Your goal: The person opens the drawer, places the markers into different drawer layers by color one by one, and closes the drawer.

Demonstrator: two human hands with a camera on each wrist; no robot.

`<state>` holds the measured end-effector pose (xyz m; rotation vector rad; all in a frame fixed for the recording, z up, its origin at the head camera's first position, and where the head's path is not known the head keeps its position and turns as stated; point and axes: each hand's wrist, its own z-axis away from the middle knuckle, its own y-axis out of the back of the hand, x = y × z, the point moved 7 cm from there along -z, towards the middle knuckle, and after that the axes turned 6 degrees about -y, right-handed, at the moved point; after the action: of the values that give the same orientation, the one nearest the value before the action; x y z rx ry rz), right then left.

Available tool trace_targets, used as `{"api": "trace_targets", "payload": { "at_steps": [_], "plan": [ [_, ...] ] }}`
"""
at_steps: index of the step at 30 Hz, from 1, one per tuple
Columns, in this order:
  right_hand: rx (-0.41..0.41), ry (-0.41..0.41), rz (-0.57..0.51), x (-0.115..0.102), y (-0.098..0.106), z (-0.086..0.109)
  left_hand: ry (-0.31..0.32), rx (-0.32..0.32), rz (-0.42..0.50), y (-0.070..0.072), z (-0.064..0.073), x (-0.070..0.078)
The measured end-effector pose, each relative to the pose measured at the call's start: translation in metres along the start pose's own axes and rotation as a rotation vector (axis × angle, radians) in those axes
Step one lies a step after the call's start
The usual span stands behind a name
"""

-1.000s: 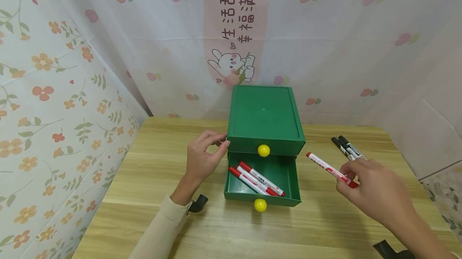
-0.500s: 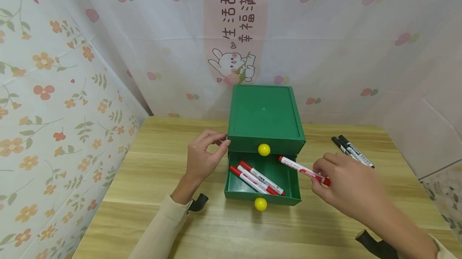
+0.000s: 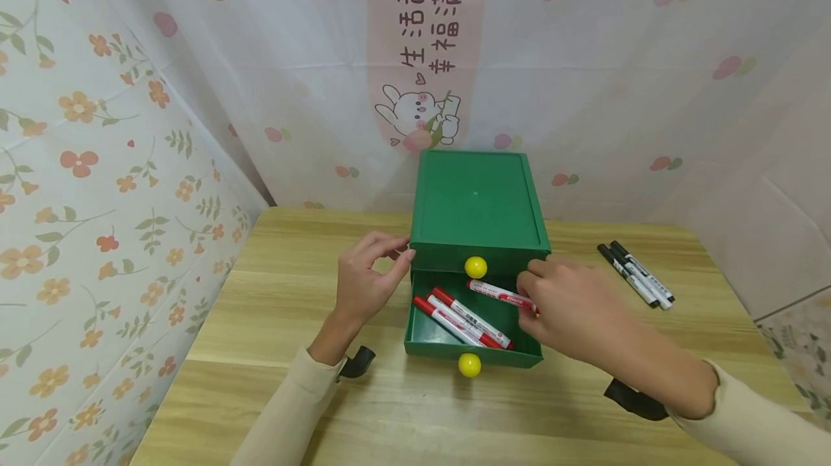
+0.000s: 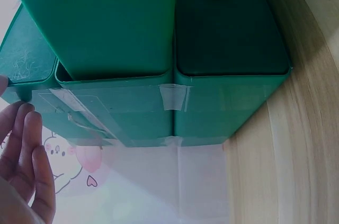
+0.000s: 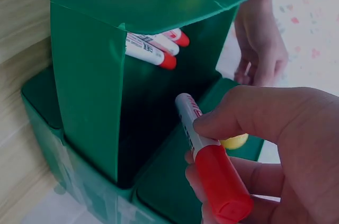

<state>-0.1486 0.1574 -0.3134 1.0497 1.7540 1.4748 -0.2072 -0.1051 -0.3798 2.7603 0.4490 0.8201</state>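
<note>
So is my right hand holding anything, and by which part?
Your right hand holds a marker near its red cap, thumb on the white barrel.

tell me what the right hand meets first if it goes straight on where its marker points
Probably the three capped markers in the open drawer, touched by the held marker; its height is unclear, so it might pass over to the left wall.

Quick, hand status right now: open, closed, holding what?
Left hand: open, fingertips at the corner of the green drawer box.
Right hand: closed, holding a red-capped marker.
</note>
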Motion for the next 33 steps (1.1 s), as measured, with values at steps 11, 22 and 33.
{"api": "trace_targets", "payload": {
  "at_steps": [11,22,33],
  "plan": [
    [0.008,0.113,0.096,-0.02,-0.007,-0.019,-0.004,0.003,0.005,0.0,-0.001,-0.001],
    [-0.041,0.12,0.152,-0.029,-0.022,-0.024,-0.011,0.004,0.0,0.0,0.0,0.0],
    [-0.038,0.15,0.173,-0.034,-0.036,-0.025,-0.014,0.002,-0.01,0.0,0.0,0.001]
  ]
}}
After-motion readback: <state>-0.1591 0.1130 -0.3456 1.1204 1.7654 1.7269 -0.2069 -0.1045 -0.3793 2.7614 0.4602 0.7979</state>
